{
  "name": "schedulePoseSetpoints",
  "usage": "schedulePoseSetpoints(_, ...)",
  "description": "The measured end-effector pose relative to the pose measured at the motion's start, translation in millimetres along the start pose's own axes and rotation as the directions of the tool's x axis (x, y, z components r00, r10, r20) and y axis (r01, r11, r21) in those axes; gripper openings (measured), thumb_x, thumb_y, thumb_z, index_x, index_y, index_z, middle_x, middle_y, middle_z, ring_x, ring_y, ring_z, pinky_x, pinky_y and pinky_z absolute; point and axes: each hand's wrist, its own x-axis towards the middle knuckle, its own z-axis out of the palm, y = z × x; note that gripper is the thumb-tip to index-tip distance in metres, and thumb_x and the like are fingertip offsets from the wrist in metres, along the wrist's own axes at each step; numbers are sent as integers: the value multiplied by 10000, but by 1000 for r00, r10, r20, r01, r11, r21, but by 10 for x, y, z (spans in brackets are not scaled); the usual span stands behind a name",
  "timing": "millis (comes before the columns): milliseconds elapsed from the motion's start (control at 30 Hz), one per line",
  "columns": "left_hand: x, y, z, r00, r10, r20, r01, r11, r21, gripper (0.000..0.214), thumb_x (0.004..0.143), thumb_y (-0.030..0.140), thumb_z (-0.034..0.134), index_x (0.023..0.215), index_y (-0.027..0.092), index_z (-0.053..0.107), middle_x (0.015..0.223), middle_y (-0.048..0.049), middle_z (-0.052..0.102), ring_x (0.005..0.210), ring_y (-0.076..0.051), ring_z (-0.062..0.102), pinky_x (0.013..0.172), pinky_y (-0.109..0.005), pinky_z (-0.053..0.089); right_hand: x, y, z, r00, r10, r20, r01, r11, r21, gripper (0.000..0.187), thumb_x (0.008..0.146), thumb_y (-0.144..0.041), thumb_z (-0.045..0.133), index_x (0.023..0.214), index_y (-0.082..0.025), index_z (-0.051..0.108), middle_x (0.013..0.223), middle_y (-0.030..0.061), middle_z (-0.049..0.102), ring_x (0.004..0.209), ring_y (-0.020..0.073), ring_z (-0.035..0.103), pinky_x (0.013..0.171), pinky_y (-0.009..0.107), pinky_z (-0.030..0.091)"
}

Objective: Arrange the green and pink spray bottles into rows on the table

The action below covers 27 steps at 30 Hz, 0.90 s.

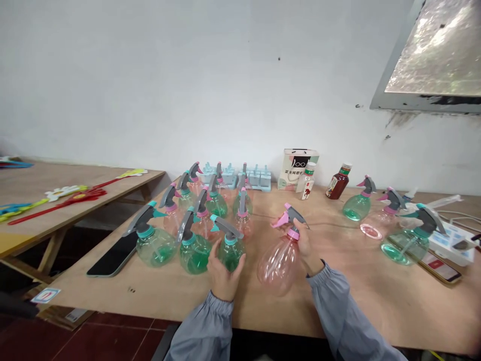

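My left hand (224, 273) is curled round the lower body of a green spray bottle (230, 250), which stands on the table with its teal nozzle pointing left. In my right hand (302, 240) is a pink spray bottle (277, 265), gripped at the neck and trigger head, tilted, its pink nozzle toward the left. Whether its base touches the table I cannot tell. Left of my left hand stands another green spray bottle (195, 254). Several more green and pink spray bottles, among them a pink one (244, 223), stand in rows behind it.
A black phone (112, 255) lies at the table's left edge. At the back are light-blue moulds (259, 179), a paper box (287, 173), a white-labelled bottle (306, 183) and a dark red bottle (338, 183). More spray bottles (406, 245) and a second phone (439, 268) occupy the right.
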Motion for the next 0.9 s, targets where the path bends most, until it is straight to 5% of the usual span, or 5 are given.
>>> schedulePoseSetpoints(133,-50,27,14,997,56,46,-55,998,-12,744,863,407,705,1469,131,373,1316,-208,586,1221,-336,626,981,-509,556,-20,31,8,1000,-25,-18,25,999,28,402,763,-649,636,779,-255,712,732,52,738,696,223,712,551,328,586)
schedulePoseSetpoints(400,-79,65,23,983,116,139,-98,987,-127,732,893,350,657,1519,170,323,1389,-201,570,1281,-320,605,1020,-504,552,-21,82,-12,998,5,-64,-1,998,62,376,750,-628,660,762,-253,683,737,44,736,749,237,731,531,303,571)
schedulePoseSetpoints(567,-67,78,9,976,116,185,-85,983,-165,730,896,326,648,1527,181,310,1396,-197,566,1308,-317,588,1044,-509,540,-6,111,-34,999,37,16,-37,998,41,388,722,-603,686,912,-265,703,889,51,772,894,267,742,604,328,595)
schedulePoseSetpoints(733,-60,81,3,974,125,190,-93,981,-171,732,898,318,644,1533,195,301,1402,-190,565,1311,-317,585,1046,-519,538,8,99,-64,986,6,-168,3,999,53,447,734,-693,637,789,-251,669,786,44,758,802,249,741,599,324,586)
schedulePoseSetpoints(900,-62,87,5,974,126,186,-96,982,-161,719,900,327,646,1520,169,318,1387,-202,573,1298,-320,593,1041,-507,538,-12,33,-36,997,34,-70,-35,999,-5,464,703,-672,678,897,-251,692,865,53,779,865,272,753,595,322,585)
